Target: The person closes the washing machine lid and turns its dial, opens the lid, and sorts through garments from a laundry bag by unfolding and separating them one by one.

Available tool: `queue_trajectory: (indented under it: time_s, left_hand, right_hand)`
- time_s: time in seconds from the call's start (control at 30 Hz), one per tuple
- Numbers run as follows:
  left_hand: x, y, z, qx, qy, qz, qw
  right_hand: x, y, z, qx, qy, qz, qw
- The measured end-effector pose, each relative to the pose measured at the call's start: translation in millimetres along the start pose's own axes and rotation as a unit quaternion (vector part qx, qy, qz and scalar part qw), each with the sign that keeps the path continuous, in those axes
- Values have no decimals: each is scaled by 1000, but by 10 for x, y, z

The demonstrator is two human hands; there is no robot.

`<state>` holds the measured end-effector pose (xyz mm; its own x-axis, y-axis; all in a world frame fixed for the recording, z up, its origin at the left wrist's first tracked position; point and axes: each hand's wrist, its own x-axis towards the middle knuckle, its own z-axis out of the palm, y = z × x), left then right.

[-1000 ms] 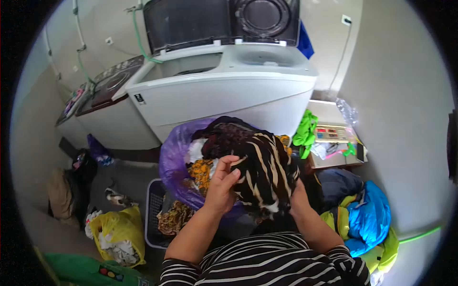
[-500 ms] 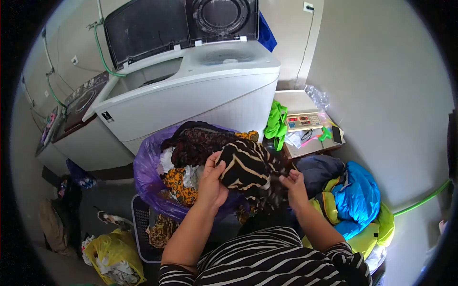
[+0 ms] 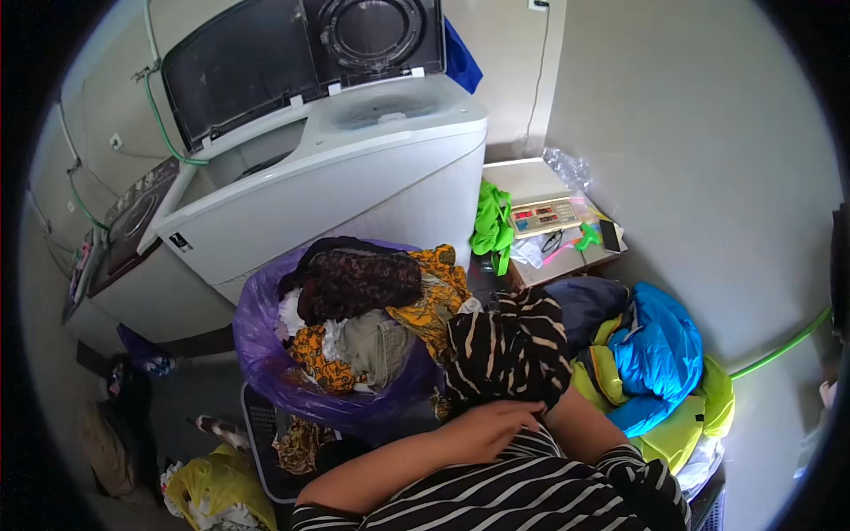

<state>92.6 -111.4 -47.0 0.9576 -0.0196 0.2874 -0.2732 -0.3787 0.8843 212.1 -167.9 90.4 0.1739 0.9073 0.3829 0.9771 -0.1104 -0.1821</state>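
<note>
A black garment with tan stripes [image 3: 506,347] is bunched over my right hand, which is hidden inside it. My right forearm [image 3: 580,423] comes out from under its lower edge. My left hand [image 3: 498,429] crosses in front of my body, its bent fingers closed at the garment's lower edge, close to my right forearm. Just left of the garment stands a purple plastic bag [image 3: 266,354] full of clothes. Among these are a dark lacy cloth [image 3: 359,283], orange patterned cloths [image 3: 323,358] and a grey-green garment [image 3: 376,345].
A twin-tub washing machine [image 3: 328,195] stands behind the bag with its lids raised. A small table [image 3: 522,177] bears a scale [image 3: 542,217] and a phone [image 3: 610,236]. Blue and lime clothes [image 3: 660,354] lie right. A dark basket [image 3: 257,434] and a yellow bag [image 3: 217,487] are lower left.
My right hand has gone inside the striped garment. The garment has moved right and down, off the bag. My left hand has moved from its upper left side down to its lower edge.
</note>
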Motion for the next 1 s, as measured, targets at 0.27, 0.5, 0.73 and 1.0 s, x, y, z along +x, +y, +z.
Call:
queue_trajectory:
  time_s: [0.27, 0.5, 0.73, 1.0]
  left_hand:
    - [126, 36, -417, 200, 303, 3, 932]
    - [37, -114, -282, 241, 220, 65, 943]
    - [49, -212, -118, 76, 147, -106, 981]
    - [-65, -300, -376, -160, 147, -160, 963]
  right_hand:
    - [-242, 568, 914, 338, 72, 2, 939]
    - [1, 1143, 1057, -116, 514, -346, 776]
    - [-230, 876, 766, 233, 134, 78, 960]
    - [-337, 1117, 930, 766, 3, 215, 605]
